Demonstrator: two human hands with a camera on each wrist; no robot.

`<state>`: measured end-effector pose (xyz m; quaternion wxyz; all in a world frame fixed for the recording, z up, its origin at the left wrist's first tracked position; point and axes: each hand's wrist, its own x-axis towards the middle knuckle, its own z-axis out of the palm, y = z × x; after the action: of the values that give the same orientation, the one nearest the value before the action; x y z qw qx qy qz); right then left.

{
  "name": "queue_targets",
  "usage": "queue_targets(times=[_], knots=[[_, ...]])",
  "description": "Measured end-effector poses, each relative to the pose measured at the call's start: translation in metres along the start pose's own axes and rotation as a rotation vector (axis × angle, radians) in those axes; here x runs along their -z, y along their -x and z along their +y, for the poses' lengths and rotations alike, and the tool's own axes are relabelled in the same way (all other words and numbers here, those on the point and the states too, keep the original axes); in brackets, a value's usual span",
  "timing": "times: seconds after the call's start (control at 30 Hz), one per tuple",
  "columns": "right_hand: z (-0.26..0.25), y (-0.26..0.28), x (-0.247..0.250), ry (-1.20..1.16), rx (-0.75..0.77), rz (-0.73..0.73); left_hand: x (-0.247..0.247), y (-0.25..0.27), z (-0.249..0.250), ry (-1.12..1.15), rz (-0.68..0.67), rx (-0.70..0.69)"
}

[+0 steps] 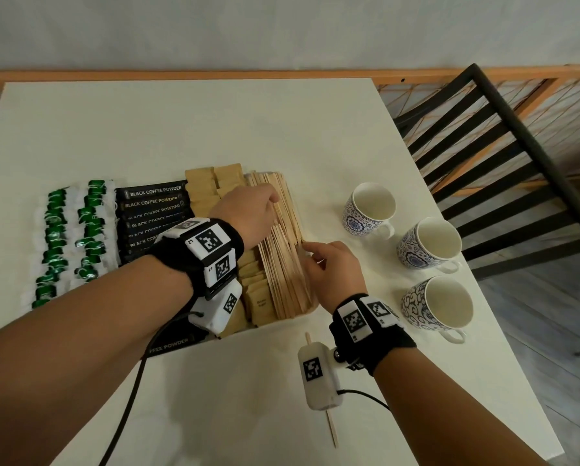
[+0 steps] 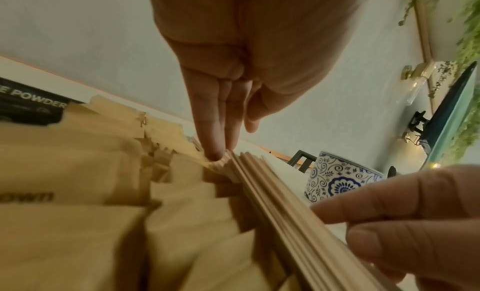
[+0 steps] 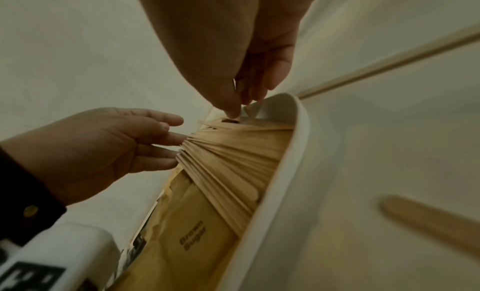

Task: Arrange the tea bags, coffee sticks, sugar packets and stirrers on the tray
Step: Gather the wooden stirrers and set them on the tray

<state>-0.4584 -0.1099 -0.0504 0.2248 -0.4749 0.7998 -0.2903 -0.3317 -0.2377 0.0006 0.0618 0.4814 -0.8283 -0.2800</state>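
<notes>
A row of wooden stirrers (image 1: pixel 281 264) fills the right side of the white tray (image 3: pixel 285 172). Left of them lie brown sugar packets (image 1: pixel 214 186), black coffee sticks (image 1: pixel 154 210) and green-and-white tea bags (image 1: pixel 69 237). My left hand (image 1: pixel 275 205) reaches over the sugar packets, and its straight fingers (image 2: pixel 213 149) press on the far part of the stirrers (image 2: pixel 272 192). My right hand (image 1: pixel 310 250) sits at the tray's right side and touches the stirrer row with its fingertips (image 3: pixel 231 112). It holds nothing that I can see. One loose stirrer (image 1: pixel 332 430) lies on the table under my right wrist.
Three blue-patterned cups (image 1: pixel 371 206) (image 1: pixel 429 243) (image 1: pixel 440 304) stand in a line right of the tray, close to my right hand. A dark slatted chair (image 1: pixel 500 163) stands past the table's right edge. Bare white tabletop (image 1: pixel 214 129) stretches behind and in front of the tray.
</notes>
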Motion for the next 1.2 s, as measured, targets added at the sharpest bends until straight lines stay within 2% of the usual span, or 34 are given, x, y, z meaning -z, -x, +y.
queue_targets(times=[0.23, 0.37, 0.5, 0.63, 0.83, 0.93, 1.03, 1.13, 1.2], knots=[[0.002, 0.0, -0.002, -0.03, -0.02, -0.027, 0.0, 0.002, -0.001, 0.076, -0.028, 0.037], [0.002, 0.0, 0.001, -0.035, -0.047, -0.025, 0.0, -0.004, -0.001, -0.058, -0.068, -0.066], [0.001, -0.002, 0.001, 0.006, -0.055, -0.069, -0.003, -0.007, 0.009, -0.237, -0.245, -0.235], [0.0, -0.004, 0.0, 0.059, -0.032, -0.106, -0.006, -0.011, 0.019, -0.452, -0.457, -0.319], [0.003, 0.009, 0.023, 0.061, -0.016, -0.115, -0.011, -0.016, 0.024, -0.677, -0.549, -0.367], [0.013, 0.032, 0.046, 0.177, 0.035, -0.175, -0.009, -0.015, 0.022, -0.644, -0.547, -0.366], [0.027, 0.065, 0.061, 0.34, 0.008, -0.283, -0.006, -0.01, 0.02, -0.489, -0.453, -0.374], [0.037, 0.087, 0.063, 0.421, -0.108, -0.306, -0.005, 0.007, 0.027, -0.357, -0.289, -0.499], [0.037, 0.089, 0.058, 0.434, -0.153, -0.304, -0.008, 0.03, 0.037, -0.381, -0.264, -0.629]])
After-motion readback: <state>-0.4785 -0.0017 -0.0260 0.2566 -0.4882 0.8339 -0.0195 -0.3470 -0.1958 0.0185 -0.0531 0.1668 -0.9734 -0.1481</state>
